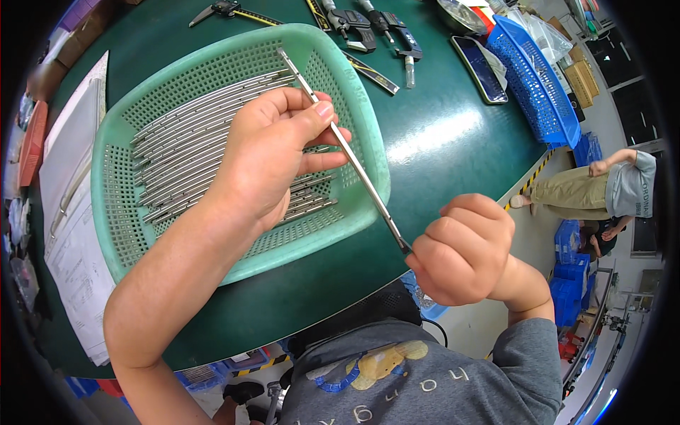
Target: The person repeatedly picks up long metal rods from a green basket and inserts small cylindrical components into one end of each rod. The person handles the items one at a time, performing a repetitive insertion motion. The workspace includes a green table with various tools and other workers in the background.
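Observation:
A slim metal rod with small holes slants from over the green basket down toward my right side. My left hand pinches it near its upper part, thumb on top and fingers beneath. My right hand is closed in a fist at the rod's lower end, where a small dark tip shows beside the fingers. What that fist grips is hidden inside it. Under my left hand, the green plastic basket holds many similar metal rods, laid side by side.
Micrometers and a caliper lie beyond the basket on the green table. A phone and a blue basket are at the far right. Papers lie at the left. Another person stands off to the right.

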The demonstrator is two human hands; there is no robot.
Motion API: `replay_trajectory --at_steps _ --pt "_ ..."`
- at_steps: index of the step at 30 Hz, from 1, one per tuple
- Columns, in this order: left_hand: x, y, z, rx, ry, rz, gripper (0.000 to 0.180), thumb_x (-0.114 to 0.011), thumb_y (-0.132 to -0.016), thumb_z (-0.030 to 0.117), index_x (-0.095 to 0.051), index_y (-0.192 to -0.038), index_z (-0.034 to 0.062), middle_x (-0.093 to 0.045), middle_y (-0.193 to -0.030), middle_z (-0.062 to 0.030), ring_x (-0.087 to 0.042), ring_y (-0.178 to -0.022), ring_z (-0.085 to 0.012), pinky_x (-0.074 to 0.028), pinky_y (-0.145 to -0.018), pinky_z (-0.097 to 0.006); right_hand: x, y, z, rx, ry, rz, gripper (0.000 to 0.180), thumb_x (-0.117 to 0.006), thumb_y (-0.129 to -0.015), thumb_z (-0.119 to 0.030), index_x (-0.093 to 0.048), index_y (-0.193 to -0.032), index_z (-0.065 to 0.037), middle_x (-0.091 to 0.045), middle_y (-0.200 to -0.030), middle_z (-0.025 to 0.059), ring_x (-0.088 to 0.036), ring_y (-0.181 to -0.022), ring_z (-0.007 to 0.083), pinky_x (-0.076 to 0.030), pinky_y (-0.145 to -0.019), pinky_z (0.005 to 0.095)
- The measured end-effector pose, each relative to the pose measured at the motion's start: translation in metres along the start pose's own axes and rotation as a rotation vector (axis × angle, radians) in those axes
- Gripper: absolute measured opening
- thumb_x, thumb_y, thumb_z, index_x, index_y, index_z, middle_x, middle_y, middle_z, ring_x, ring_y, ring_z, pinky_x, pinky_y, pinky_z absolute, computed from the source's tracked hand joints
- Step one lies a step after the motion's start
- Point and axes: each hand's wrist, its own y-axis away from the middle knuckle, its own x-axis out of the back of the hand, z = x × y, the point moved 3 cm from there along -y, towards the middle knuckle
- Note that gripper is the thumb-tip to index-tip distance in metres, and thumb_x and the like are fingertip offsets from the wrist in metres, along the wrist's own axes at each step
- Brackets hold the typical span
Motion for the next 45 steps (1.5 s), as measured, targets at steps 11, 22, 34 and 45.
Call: replay_trajectory --at_steps 11,22,34,45 --pt "-0.001 0.003 0.001 -0.042 0.01 0.0 0.017 -0.052 -0.082 0.013 -0.048 -0.093 0.0006 -0.05 -0.083 -0.004 -0.056 -0.077 -0.0113 -0.053 -0.062 -0.023 0.0 -0.004 0.023 -0.255 -0.305 -0.001 0.01 -0.058 -0.061 -0.001 -0.049 -0.062 -0.006 -0.044 -0.051 0.0035 -0.041 -0.04 0.0202 -0.031 -0.041 0.0298" --pt "-0.001 0.003 0.0 -0.033 0.037 -0.014 0.017 -0.051 -0.082 0.013 -0.047 -0.093 0.0 -0.051 -0.082 -0.0043 -0.056 -0.077 -0.0117 -0.053 -0.061 -0.022 -0.007 -0.006 0.023 -0.209 -0.27 -0.008 0.012 -0.059 -0.058 -0.001 -0.049 -0.062 -0.005 -0.043 -0.051 0.0034 -0.04 -0.04 0.0196 -0.032 -0.041 0.0288" --pt "-0.001 0.002 0.002 -0.057 0.05 -0.048 0.017 -0.053 -0.082 0.013 -0.048 -0.092 0.0001 -0.052 -0.081 -0.0052 -0.057 -0.075 -0.0125 -0.053 -0.061 -0.023 -0.01 -0.007 0.019 -0.157 -0.217 -0.02 0.015 -0.061 -0.055 -0.005 -0.048 -0.061 -0.006 -0.042 -0.051 0.0041 -0.041 -0.04 0.0208 -0.033 -0.041 0.0289" --pt "-0.002 0.01 0.006 -0.017 0.126 -0.125 0.026 -0.056 -0.076 0.005 -0.046 -0.1 -0.0008 -0.052 -0.087 -0.0061 -0.057 -0.079 -0.014 -0.053 -0.065 -0.025 -0.014 -0.04 0.05 -0.38 -0.405 0.223 0.009 -0.055 -0.072 -0.003 -0.051 -0.064 -0.002 -0.047 -0.052 0.0076 -0.046 -0.043 0.0233 -0.034 -0.042 0.0311"
